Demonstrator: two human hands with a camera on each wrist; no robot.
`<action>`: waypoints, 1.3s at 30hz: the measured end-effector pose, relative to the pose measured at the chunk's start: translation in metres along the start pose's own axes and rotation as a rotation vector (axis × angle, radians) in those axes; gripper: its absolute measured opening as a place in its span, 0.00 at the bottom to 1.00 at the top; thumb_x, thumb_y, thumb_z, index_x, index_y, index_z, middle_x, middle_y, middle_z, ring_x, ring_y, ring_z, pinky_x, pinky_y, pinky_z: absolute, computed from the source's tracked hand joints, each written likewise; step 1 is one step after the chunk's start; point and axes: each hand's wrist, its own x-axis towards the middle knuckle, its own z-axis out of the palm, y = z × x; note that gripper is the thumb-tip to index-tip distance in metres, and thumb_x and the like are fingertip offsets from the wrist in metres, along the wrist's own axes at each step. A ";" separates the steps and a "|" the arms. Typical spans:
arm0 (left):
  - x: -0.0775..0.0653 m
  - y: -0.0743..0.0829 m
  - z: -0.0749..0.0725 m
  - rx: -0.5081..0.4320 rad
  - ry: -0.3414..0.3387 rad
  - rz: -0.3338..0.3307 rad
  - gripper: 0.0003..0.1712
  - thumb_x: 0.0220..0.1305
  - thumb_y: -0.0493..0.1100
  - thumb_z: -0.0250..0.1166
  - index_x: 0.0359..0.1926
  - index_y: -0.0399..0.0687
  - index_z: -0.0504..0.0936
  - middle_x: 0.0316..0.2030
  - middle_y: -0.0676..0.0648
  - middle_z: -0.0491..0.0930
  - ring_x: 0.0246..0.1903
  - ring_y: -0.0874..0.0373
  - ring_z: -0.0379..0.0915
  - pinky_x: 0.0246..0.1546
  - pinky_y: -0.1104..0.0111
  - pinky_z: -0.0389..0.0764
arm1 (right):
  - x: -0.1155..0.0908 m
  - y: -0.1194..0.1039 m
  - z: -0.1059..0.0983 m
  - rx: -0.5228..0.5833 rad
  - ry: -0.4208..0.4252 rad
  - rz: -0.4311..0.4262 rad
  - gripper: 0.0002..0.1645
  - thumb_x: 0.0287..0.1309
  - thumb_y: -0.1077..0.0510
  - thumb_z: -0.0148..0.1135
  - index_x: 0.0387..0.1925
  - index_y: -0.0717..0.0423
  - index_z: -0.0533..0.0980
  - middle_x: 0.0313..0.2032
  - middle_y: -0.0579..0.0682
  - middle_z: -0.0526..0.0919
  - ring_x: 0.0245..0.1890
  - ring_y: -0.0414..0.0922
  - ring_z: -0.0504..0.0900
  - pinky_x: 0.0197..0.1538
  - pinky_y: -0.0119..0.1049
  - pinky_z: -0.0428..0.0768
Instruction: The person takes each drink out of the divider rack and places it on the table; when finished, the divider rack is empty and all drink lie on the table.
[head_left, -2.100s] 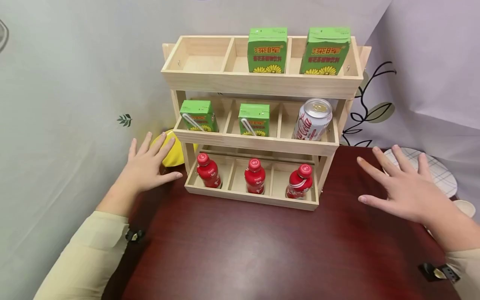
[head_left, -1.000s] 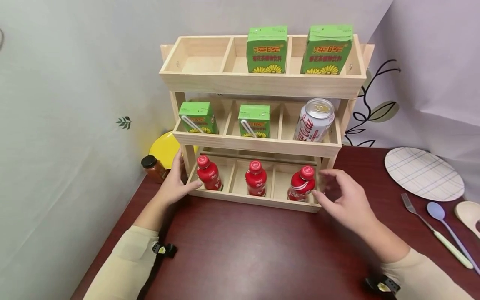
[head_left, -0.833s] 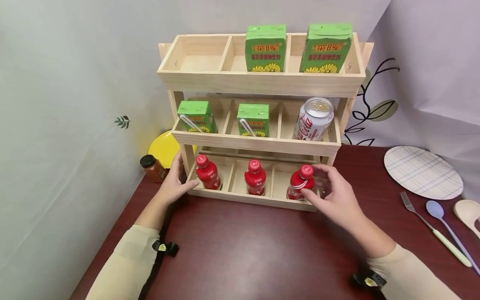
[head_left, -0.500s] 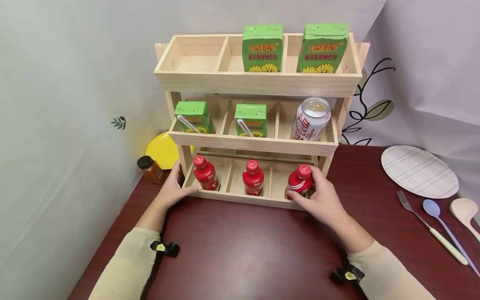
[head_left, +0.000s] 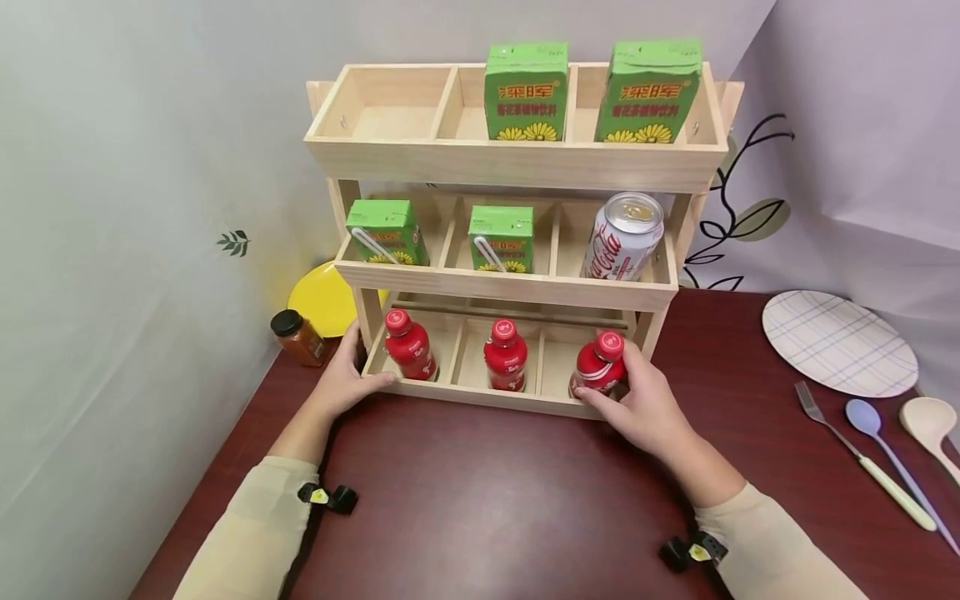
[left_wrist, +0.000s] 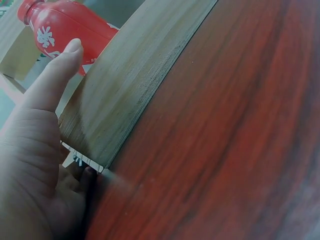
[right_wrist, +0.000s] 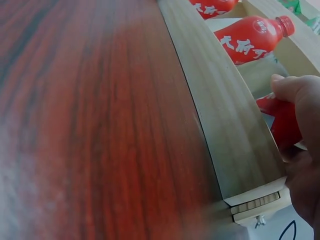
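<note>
A three-tier wooden rack (head_left: 517, 165) stands on the dark red table. Its bottom tier has a red-capped bottle in each compartment: left (head_left: 412, 350), middle (head_left: 506, 360) and right (head_left: 597, 368). My right hand (head_left: 647, 404) grips the right bottle, thumb across its front and fingers round its far side; the right wrist view shows it red between thumb and fingers. At the bottom tier's left end, my left hand (head_left: 345, 379) holds the corner. Its thumb (left_wrist: 62, 70) reaches over the front board beside the left bottle, and the other fingers lie along the outer side.
Green drink cartons (head_left: 527, 92) stand on the two upper tiers, with a Coca-Cola can (head_left: 624, 237) at middle right. Behind my left hand are a yellow plate (head_left: 322, 298) and a black-lidded jar (head_left: 298, 337). Rightward lie a checked plate (head_left: 840, 342), fork (head_left: 862, 458), blue spoon (head_left: 866, 417) and ladle (head_left: 928, 421).
Both hands have come in from spread-out positions beside the rack. The left has taken hold of the rack's lower left corner, and the right has closed round the right bottle.
</note>
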 end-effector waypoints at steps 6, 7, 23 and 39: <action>-0.001 0.003 0.000 0.011 -0.008 0.034 0.56 0.48 0.28 0.71 0.74 0.41 0.49 0.66 0.36 0.61 0.61 0.53 0.62 0.58 0.70 0.66 | 0.000 0.002 -0.005 0.124 0.006 0.054 0.48 0.39 0.58 0.81 0.63 0.54 0.68 0.47 0.44 0.80 0.42 0.37 0.79 0.41 0.26 0.78; -0.001 0.003 0.000 0.009 -0.010 0.044 0.55 0.49 0.27 0.69 0.74 0.40 0.48 0.66 0.35 0.60 0.61 0.52 0.62 0.58 0.70 0.65 | 0.000 0.002 -0.007 0.159 0.007 0.070 0.48 0.39 0.60 0.81 0.64 0.54 0.68 0.48 0.45 0.80 0.43 0.37 0.79 0.42 0.27 0.78; -0.006 -0.036 -0.004 -0.087 -0.005 0.103 0.43 0.60 0.27 0.51 0.75 0.42 0.47 0.70 0.36 0.52 0.66 0.47 0.53 0.61 0.73 0.57 | 0.007 -0.040 -0.056 0.175 0.044 0.066 0.46 0.38 0.71 0.78 0.62 0.58 0.70 0.48 0.54 0.81 0.40 0.38 0.79 0.38 0.29 0.80; -0.001 -0.033 -0.005 -0.079 -0.015 0.125 0.39 0.67 0.32 0.52 0.75 0.42 0.46 0.70 0.35 0.50 0.66 0.49 0.52 0.61 0.73 0.58 | 0.009 -0.036 -0.103 0.080 0.081 0.098 0.50 0.33 0.71 0.80 0.63 0.47 0.73 0.49 0.43 0.81 0.37 0.36 0.81 0.35 0.23 0.78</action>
